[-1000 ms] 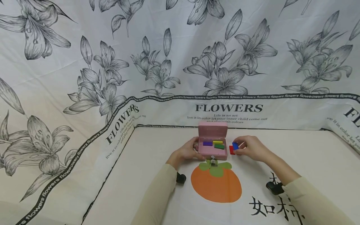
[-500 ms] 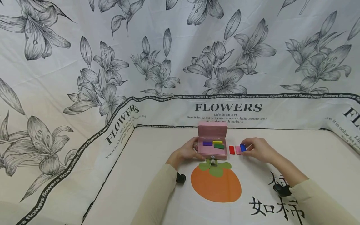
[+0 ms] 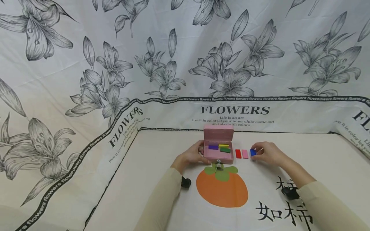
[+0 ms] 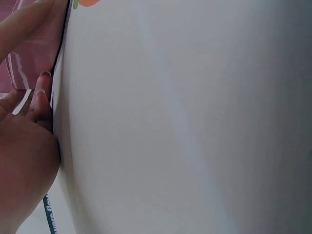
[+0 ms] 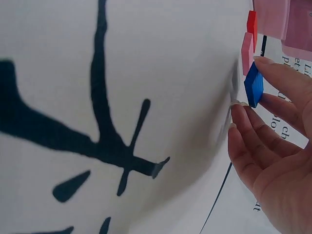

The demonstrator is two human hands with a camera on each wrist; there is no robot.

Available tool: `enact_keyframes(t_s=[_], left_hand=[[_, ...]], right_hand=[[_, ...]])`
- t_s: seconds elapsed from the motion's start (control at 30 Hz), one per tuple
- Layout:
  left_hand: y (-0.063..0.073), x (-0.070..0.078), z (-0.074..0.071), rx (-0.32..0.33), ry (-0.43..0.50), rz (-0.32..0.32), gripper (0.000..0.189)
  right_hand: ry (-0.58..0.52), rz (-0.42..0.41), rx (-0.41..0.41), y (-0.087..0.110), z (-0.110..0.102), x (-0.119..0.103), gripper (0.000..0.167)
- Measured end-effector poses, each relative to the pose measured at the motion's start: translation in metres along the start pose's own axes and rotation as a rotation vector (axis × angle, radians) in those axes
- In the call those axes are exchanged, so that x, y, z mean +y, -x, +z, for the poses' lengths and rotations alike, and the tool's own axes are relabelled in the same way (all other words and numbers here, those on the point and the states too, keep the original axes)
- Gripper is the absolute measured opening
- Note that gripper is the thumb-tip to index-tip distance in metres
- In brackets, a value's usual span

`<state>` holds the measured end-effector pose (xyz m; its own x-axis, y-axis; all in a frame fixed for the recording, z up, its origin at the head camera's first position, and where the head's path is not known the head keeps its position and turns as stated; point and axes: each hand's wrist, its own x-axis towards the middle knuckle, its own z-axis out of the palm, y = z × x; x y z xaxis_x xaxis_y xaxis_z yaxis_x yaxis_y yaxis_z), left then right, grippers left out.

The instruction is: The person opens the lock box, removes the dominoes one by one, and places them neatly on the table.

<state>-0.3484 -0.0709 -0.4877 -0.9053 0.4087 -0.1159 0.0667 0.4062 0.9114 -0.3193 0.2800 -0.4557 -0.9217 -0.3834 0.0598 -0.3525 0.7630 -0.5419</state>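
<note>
Hands: two, one left hand (image 3: 190, 154) and one right hand (image 3: 269, 154)
Sleeves (image 3: 162, 202): two
Black wrist devices (image 3: 186, 183): two
Pink box (image 3: 211, 160): one, with one lid (image 3: 218, 133) and one metal clasp (image 3: 218, 162)
Blocks in view: six, each a different colour
Blocks inside the box: three, one purple block (image 3: 213, 147), one yellow block (image 3: 224, 146), one green block (image 3: 225, 150)
Blocks lying outside: two, one red block (image 3: 238, 154), one pink block (image 3: 245, 154)
Blocks in the fingers: one blue block (image 3: 253, 152)
Printed orange fruit (image 3: 222, 189): one
Large FLOWERS headings (image 3: 235, 110): three, one cut off
Brush characters (image 3: 268, 213): three, one partly hidden
</note>
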Motion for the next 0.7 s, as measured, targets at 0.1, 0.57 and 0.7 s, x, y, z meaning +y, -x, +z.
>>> enact_keyframes(t_s=[0.1,0.57,0.7], left_hand=[[-0.0004,0.0004,-0.0002,-0.001,-0.011,0.004,0.101],[-0.0014,0.0016,0.0001,0.002,-0.021,0.022,0.102],[0.0003,0.0023,0.0004,0.0,-0.012,0.021,0.102]], right_hand=[[0.003,0.02,-0.005,-0.0023,0.0015,0.002,0.038],[0.019,0.039,-0.018,-0.0089,0.0047,0.0027,0.038],[0.014,0.044,-0.024,-0.0092,0.0062,0.0029,0.039]])
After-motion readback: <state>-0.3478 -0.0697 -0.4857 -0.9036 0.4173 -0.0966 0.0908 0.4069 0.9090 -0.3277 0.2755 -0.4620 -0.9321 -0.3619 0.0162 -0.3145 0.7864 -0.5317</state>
